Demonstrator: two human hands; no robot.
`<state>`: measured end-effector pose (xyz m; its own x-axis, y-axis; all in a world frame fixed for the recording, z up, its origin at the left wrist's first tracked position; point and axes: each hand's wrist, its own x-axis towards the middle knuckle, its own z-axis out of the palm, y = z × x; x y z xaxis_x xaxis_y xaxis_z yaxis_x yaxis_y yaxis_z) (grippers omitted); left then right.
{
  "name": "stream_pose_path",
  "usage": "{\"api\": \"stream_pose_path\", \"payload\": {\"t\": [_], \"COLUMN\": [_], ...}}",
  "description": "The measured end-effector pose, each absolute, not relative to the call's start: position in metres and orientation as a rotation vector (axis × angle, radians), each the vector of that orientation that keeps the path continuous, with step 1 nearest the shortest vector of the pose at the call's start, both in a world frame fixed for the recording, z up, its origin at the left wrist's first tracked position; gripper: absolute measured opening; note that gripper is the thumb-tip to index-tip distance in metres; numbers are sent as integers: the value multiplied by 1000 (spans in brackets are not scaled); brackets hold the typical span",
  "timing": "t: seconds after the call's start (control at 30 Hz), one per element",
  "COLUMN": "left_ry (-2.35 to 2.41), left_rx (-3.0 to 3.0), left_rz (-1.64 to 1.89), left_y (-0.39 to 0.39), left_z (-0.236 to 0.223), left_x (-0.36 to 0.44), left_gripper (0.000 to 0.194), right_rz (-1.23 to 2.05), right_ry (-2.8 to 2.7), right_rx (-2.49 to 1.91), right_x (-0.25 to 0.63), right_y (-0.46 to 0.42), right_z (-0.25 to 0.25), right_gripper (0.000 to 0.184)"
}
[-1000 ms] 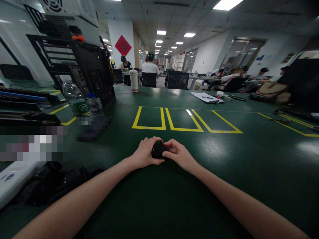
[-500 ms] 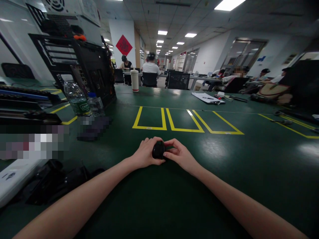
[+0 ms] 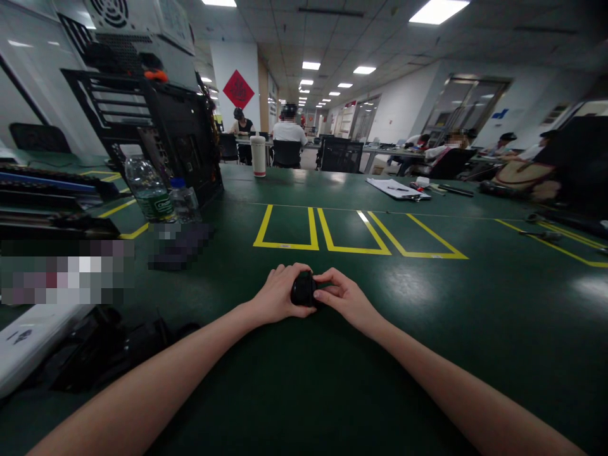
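A small, rounded, glossy black object [image 3: 303,290] is held just above or on the green table [image 3: 304,386], in front of me; whether it touches the surface I cannot tell. My left hand [image 3: 280,292] wraps round its left side, thumb below and fingers over the top. From the right, my right hand [image 3: 342,292] pinches its edge between thumb and fingertips. The object looks like a little case, but its exact kind does not show. Its far side is hidden by the fingers.
Yellow tape outlines [image 3: 285,246] lie beyond my hands. At left stand a water bottle [image 3: 151,190], a smaller blue-capped bottle [image 3: 185,201] and an open computer case [image 3: 183,139]. A white cup [image 3: 258,156] and clipboard [image 3: 396,188] are farther back. People sit at distant desks.
The view has shifted very slightly. Both hands keep their hold on the black object, with no clear movement of it.
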<state>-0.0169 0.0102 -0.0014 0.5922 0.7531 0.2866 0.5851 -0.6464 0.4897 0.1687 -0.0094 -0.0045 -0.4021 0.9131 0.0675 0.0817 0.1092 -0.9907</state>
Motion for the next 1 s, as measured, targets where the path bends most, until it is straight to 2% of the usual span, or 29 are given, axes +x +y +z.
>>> {"api": "stream_pose_path", "payload": {"t": [0.2, 0.43, 0.6, 1.0], "left_ry": [1079, 1086, 1095, 1088], "left_rx": [2471, 2481, 2498, 2491], "left_rz": [662, 688, 722, 692], "left_y": [9, 9, 12, 11], "left_z": [2, 0, -7, -3], "left_x": [-17, -16, -15, -16], "left_gripper": [58, 59, 61, 58], "right_rz": [1413, 1470, 1428, 1419], "right_ry": [-1593, -1641, -1620, -1674], "right_rx": [-992, -922, -930, -959], "right_x": [168, 171, 171, 169], "right_y": [-7, -10, -9, -14], "right_z": [-4, -1, -4, 1], "right_gripper": [35, 33, 21, 31]}}
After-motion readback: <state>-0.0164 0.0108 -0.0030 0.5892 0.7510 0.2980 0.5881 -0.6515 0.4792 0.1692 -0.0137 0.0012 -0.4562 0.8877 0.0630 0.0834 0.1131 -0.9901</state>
